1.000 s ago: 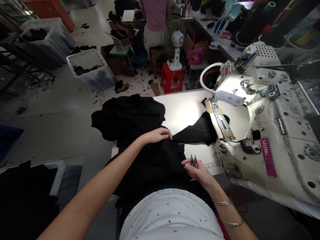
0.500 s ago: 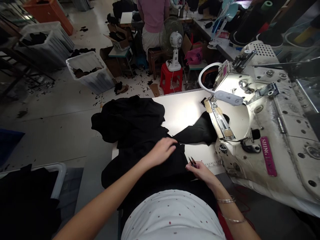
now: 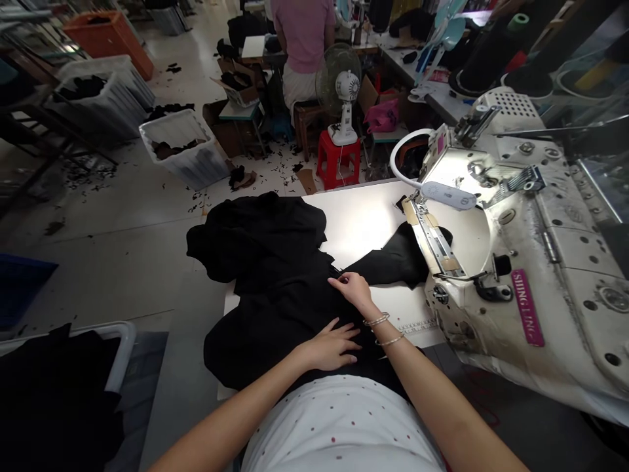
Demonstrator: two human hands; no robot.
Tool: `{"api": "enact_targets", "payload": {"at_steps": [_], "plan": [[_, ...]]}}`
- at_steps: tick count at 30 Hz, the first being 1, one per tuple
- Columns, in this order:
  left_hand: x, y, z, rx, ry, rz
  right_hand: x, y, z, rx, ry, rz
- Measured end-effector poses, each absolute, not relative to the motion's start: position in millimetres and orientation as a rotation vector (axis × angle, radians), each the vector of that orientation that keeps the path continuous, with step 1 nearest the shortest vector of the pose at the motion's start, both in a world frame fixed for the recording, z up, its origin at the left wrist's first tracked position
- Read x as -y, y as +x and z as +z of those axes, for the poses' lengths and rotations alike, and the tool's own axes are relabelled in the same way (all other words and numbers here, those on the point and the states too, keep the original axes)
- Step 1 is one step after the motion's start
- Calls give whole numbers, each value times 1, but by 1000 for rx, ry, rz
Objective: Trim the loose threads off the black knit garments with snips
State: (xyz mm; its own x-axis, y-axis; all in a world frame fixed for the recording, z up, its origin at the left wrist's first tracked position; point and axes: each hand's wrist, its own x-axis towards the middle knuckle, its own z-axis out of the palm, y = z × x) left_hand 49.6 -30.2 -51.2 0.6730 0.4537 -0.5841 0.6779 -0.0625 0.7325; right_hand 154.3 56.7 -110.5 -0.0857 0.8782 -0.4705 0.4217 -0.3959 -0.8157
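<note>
Black fabric (image 3: 275,288) lies in a loose, folded heap across the white table. My left hand (image 3: 330,347) rests flat on its near part, fingers spread and palm down. Further forward, my right hand (image 3: 351,288) is closed around small thread snips (image 3: 337,268), mostly hidden by the fingers, with the dark tips at the fabric's right edge. A narrower black piece (image 3: 393,259) stretches from there to the sewing machine (image 3: 491,262) and passes under its front part.
The machine's lamp (image 3: 448,195) lights the white table (image 3: 363,216). At left are a bin of black cloth (image 3: 122,341) and a white crate (image 3: 196,164). Beyond the table, a fan (image 3: 344,92) stands on a red stool (image 3: 339,157), near a seated person in pink (image 3: 304,33).
My right hand has moved forward and left with the snips, from the table's near right onto the fabric edge. My left hand has slid back towards my body and flattened out.
</note>
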Motion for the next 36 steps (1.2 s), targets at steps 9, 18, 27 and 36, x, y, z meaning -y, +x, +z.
{"api": "enact_targets", "payload": {"at_steps": [9, 18, 27, 36], "plan": [[11, 26, -30, -1409, 1538, 236, -44, 179, -94, 1317, -1482, 1792], [-51, 4, -58, -1602, 1646, 185, -28, 173, -106, 1301, -1578, 1627], [-70, -2, -59, -1437, 1682, -30, -11, 184, -89, 1280, -1495, 1572], [-71, -5, -26, -1200, 1596, 15, 7, 198, -77, 1184, -1468, 1717]]}}
